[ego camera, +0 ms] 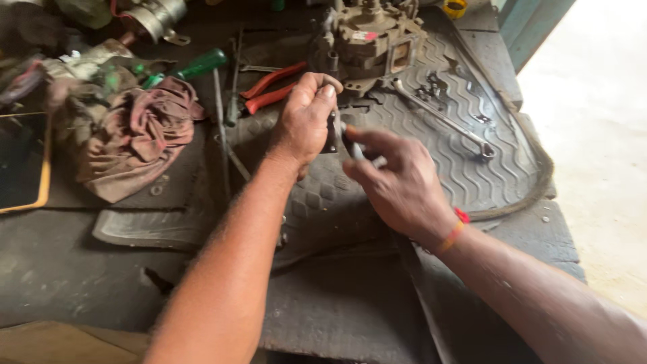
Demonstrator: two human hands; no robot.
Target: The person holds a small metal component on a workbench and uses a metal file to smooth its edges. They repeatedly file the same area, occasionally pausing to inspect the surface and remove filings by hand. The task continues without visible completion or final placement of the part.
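My left hand (304,119) is closed around a small dark metal part (331,132), held above a grooved rubber mat (465,162). My right hand (396,182) pinches a thin grey tool or pin (356,149) and holds its tip against that part. Both hands meet at the middle of the view. A grimy engine component (377,37) sits on the mat just beyond them.
Red-handled pliers (273,87) and a green-handled screwdriver (199,65) lie behind my left hand. A dirty reddish rag (131,135) is at left, with a yellow-edged dark slab (23,162) beside it. A long spanner (445,118) rests on the mat at right.
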